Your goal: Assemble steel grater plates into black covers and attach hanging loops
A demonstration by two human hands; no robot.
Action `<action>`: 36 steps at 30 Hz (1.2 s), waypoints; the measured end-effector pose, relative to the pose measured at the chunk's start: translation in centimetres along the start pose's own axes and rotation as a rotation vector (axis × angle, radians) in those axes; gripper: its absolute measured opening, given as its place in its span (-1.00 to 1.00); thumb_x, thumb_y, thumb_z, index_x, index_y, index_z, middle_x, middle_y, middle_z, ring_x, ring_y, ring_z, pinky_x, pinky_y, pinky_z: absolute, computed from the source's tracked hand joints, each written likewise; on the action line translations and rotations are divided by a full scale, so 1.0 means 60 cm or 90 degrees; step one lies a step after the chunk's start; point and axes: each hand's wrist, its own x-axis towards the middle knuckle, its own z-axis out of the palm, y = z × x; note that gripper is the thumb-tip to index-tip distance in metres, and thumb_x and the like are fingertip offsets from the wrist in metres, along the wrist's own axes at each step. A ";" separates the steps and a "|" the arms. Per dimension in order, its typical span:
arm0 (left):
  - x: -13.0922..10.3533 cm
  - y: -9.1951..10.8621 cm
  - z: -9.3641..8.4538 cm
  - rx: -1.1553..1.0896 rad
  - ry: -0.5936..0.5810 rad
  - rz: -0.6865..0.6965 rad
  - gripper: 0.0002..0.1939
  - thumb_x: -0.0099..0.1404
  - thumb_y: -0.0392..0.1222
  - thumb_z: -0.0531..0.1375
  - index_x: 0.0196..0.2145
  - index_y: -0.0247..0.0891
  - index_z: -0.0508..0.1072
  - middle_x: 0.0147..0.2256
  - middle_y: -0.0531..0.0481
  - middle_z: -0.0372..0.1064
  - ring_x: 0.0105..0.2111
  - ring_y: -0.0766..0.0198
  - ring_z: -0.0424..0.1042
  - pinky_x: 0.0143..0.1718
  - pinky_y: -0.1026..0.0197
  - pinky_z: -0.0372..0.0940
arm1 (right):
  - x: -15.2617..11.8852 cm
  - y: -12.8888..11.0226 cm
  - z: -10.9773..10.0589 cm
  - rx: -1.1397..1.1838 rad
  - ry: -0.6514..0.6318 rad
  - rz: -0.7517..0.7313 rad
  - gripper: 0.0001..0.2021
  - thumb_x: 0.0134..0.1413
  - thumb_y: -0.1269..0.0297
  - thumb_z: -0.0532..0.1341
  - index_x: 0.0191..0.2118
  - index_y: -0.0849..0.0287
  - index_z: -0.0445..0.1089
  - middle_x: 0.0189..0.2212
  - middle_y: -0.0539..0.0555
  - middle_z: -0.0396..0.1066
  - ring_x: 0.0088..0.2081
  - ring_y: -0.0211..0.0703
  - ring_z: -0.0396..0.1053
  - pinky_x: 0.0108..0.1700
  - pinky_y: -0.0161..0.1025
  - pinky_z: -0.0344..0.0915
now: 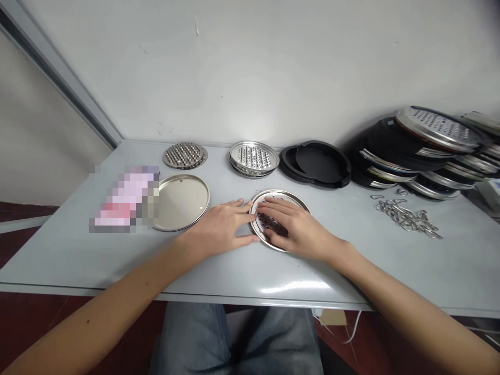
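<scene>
A round metal plate [261, 238] with a raised rim lies on the table in front of me. My right hand [295, 226] rests over it, fingers spread across a dark perforated grater disc [273, 224] inside the rim, covering much of both. At the plate's left edge, my left hand [222, 226] has its fingers apart, the tips touching or very near the rim. Neither hand is closed around anything. Left of my left hand is a plain round metal plate [182, 203].
Behind are grater discs [184, 155], stacked rimmed graters [253, 159] and black round trays [324, 164] near the wall. Stacked black-and-metal pieces [406, 148] stand at the right, beside a pile of metal clips [408, 216]. A pixelated item [127, 200] lies left on the table [234, 281].
</scene>
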 end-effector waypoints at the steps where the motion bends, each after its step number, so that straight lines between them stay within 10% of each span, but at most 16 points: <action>1: -0.001 -0.002 -0.001 -0.002 -0.001 0.004 -0.61 0.30 0.05 0.18 0.00 -0.19 0.47 0.09 -0.08 0.38 0.16 -0.01 0.29 0.14 -0.02 0.27 | 0.000 0.001 0.000 0.000 -0.006 -0.001 -0.55 0.11 0.37 0.16 0.15 0.18 0.28 0.08 0.19 0.39 0.20 0.08 0.22 0.24 0.11 0.18; 36: -0.009 0.001 0.009 0.055 0.069 0.057 -0.70 0.30 -0.10 0.18 -0.06 -0.27 0.47 0.07 -0.20 0.38 0.11 0.02 0.35 0.17 0.00 0.27 | 0.003 0.012 0.001 0.081 0.008 0.000 -0.64 0.09 0.28 0.23 0.03 0.13 0.35 0.06 0.14 0.40 0.16 0.01 0.26 0.26 0.03 0.15</action>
